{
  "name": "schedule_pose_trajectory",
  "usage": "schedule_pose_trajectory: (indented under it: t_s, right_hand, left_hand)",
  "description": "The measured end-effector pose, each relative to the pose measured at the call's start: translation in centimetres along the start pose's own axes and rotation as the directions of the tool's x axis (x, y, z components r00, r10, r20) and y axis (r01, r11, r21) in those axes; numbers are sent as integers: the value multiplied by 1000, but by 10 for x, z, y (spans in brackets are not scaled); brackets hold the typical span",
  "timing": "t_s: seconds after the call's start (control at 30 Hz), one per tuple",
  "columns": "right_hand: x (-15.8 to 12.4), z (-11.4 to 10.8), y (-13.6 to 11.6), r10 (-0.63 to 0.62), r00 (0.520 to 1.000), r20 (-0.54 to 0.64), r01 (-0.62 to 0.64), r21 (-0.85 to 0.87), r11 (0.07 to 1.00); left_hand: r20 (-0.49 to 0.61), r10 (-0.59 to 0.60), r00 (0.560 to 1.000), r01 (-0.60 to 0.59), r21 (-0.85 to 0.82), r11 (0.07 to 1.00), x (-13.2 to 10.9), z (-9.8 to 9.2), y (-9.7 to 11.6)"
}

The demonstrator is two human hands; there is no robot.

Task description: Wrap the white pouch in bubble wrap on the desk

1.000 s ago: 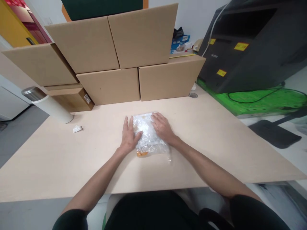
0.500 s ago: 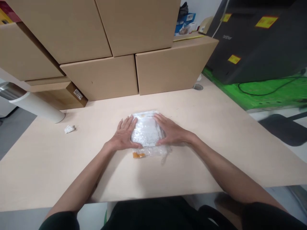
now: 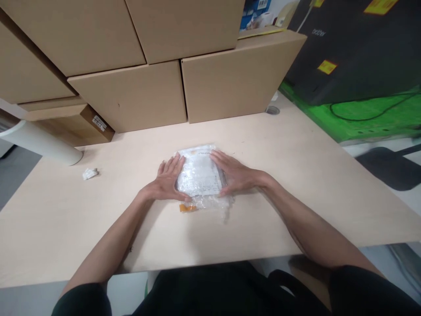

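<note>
A flat package in clear bubble wrap [image 3: 199,175] lies on the table between my two hands. Something white with small print shows through the wrap, too small to read. An orange patch [image 3: 187,208] is at its near left corner, and loose wrap sticks out along the near edge. My left hand [image 3: 166,181] rests against the package's left side, fingers stretched out and thumb at the near corner. On the right side, my right hand [image 3: 235,173] lies with fingers spread over the edge, thumb near the lower right corner.
Several large cardboard boxes [image 3: 128,98] are stacked along the table's back. At left stand a white cylinder [image 3: 49,142], a smaller carton [image 3: 66,125] and a crumpled white scrap [image 3: 90,174]. A dark printer [image 3: 348,57] sits on a green surface [image 3: 371,116] at right.
The view has tilted and shifted slightly, so everything sits a little higher in the picture. Both hands stay at the package's sides with little visible change.
</note>
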State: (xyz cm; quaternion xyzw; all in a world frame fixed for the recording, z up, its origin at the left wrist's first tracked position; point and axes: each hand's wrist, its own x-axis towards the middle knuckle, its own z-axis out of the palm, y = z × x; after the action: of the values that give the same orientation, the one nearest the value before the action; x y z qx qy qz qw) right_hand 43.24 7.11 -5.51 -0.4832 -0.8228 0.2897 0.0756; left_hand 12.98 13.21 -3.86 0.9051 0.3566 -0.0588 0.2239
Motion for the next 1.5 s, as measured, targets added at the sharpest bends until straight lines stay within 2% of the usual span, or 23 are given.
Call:
schedule_pose_trajectory:
  t_s: [0.13, 0.3, 0.5, 0.7, 0.83, 1.0, 1.07, 1.13, 1.23, 1.3, 1.37, 1.43, 1.5]
  right_hand:
    - [-4, 1, 2, -35, 999, -5, 35, -10, 999]
    - [-2, 6, 0, 6, 1000, -21, -7, -43, 999]
    - [0, 5, -7, 63, 998, -22, -64, -45, 997]
    - [-3, 3, -12, 92, 995, -35, -93, -35, 995]
    - [-4, 7, -11, 93, 994, -52, -95, -43, 995]
    - [-2, 7, -11, 69, 996, -61, -71, -21, 997]
    - [-4, 4, -12, 67, 996, -62, -65, 38, 997]
    - [-9, 0, -13, 53, 994, -96, -36, 176, 984]
    - [-15, -3, -12, 134, 953, -273, 15, 484, 875]
    - [-15, 0, -9, 278, 886, -371, 16, 623, 782]
    - [-13, 4, -6, 400, 825, -401, -20, 685, 728]
    - [-9, 7, -4, 448, 805, -390, -28, 729, 684]
    - [-6, 10, -4, 456, 817, -352, 8, 798, 602]
  left_hand:
    - [-16, 33, 999, -33, 0, 999, 1, 1, -3]
    - [-46, -31, 998, 33, 34, 999, 2, 6, 0]
    - [-34, -83, 996, 86, 107, 991, 1, 0, 10]
    - [-135, -137, 981, 163, 206, 965, -9, -3, 27]
    - [-58, -111, 992, 120, 196, 973, -13, -6, 35]
    - [12, -188, 982, 182, 183, 966, -11, -12, 40]
    - [12, -199, 980, 195, 141, 971, -14, -13, 41]
    - [-2, -181, 984, 181, 28, 983, -20, -11, 42]
    - [-119, -109, 987, 93, -139, 986, -30, -4, 47]
    - [-184, -45, 982, 21, -131, 991, -32, 4, 53]
    - [-181, 10, 983, -21, -55, 998, -30, 16, 61]
    - [-170, 24, 985, -22, 12, 1000, -25, 28, 67]
    - [-195, 16, 981, -8, 41, 999, -21, 38, 69]
